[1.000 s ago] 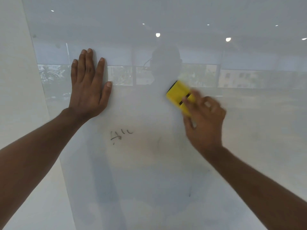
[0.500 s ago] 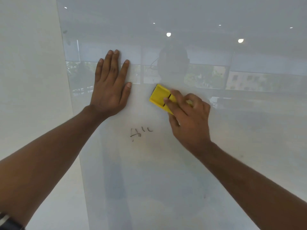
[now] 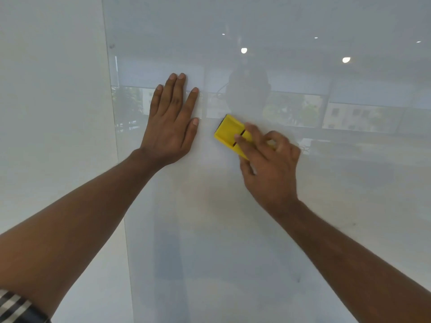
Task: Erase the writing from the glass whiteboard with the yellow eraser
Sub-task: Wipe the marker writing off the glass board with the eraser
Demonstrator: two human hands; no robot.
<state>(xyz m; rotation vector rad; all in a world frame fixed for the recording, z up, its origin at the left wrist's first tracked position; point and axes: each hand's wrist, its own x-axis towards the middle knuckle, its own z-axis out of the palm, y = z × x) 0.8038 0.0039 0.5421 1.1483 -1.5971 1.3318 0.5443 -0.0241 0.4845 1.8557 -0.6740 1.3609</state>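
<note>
At the far left a plain white wall meets the edge of the glass whiteboard, and a striped sleeve shows at the near left corner. The left hand lies flat on the glass, fingers straight and slightly spread, holding nothing. Just to its right, apart from it, the yellow eraser sits tilted against the board. The right hand clamps its fingers over the eraser's right end. No writing shows on the glass around the hands
</note>
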